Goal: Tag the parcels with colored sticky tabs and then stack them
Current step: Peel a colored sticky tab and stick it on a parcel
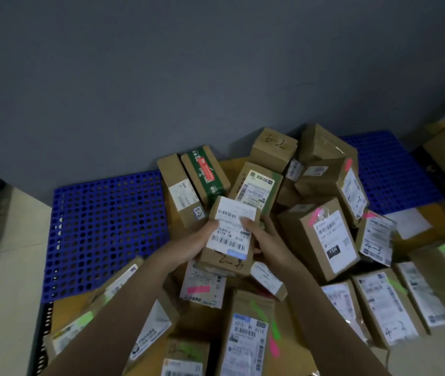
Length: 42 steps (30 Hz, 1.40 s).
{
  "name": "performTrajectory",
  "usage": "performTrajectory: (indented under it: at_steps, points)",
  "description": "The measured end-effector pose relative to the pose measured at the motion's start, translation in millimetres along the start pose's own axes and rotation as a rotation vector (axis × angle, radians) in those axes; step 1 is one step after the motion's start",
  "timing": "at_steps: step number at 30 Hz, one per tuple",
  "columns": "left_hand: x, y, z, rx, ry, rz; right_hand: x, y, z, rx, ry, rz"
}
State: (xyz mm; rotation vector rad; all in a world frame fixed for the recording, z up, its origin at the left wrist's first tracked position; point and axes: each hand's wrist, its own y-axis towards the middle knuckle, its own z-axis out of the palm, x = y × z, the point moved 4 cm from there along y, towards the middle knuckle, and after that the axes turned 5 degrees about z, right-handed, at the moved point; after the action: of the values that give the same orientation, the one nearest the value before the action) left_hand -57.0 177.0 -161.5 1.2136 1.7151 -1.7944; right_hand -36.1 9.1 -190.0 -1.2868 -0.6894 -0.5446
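- Above the parcel heap: left hand (198, 244) and right hand (263, 241) both clamped on one labelled parcel (229, 237).
- Thumbs pressing its white label (231, 229).

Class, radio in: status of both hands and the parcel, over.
Left hand and right hand both grip the held parcel. Blue tab on its label. Loose parcels crowd all around.

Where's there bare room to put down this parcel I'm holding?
The blue perforated plastic pallet is bare on the left, between the grey wall and the heap of brown cardboard parcels. A smaller bare blue patch lies behind the heap at right. Everywhere beneath both hands is crowded, parcels overlapping.
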Motion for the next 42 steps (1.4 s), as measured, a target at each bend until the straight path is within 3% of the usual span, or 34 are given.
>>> performTrajectory:
  at_steps: [4, 7, 11, 14, 18, 22, 27, 29, 32, 35, 38, 42]
  points:
    - [10.2, -10.4, -10.9, -0.140, -0.170, 0.020, -23.5, -10.8, -7.7, -0.046, 0.299, 0.010]
    - [11.8, -17.5, 4.6, -0.001, -0.291, 0.028, -27.0, -17.5, 0.2, -0.048, 0.435, -0.013]
    - [-0.9, -21.1, -5.1, -0.089, -0.265, 0.126, -21.5, -38.2, 4.8, -0.006, 0.290, -0.031]
    - [-18.9, -27.8, -21.9, -0.015, -0.047, 0.178, -3.1, -52.2, -9.5, 0.043, 0.157, -0.159]
    - [-30.7, -28.9, -34.6, 0.009, 0.104, 0.198, 10.1, -58.3, 1.0, 0.170, -0.072, -0.151]
    - [-13.1, -24.6, -33.8, -0.151, 0.084, 0.167, -8.8, -57.5, 14.2, 0.139, -0.174, -0.110]
    - [20.1, -16.9, -11.6, -0.157, 0.233, 0.043, -48.2, -56.3, 24.2, 0.108, -0.341, -0.056]
    - [25.8, -12.3, -8.1, -0.153, 0.279, 0.058, -59.7, -57.8, 13.6, 0.026, -0.416, -0.062]
    - [30.2, -7.3, -7.4, -0.174, 0.342, 0.122, -63.7, -76.3, -26.0, -0.271, -0.441, -0.202]
    - [24.3, -11.1, -3.3, -0.357, 0.555, 0.263, -82.8, -105.5, -62.0, -0.499, -0.678, -0.249]
    - [11.1, -27.4, 15.8, -0.542, 0.841, 0.461, -134.6, -104.2, -77.1, -0.490, -0.887, -0.127]
    - [13.7, -41.1, 56.9, -0.409, 0.980, 0.575, -191.6, -92.1, -78.9, -0.443, -0.966, 0.046]
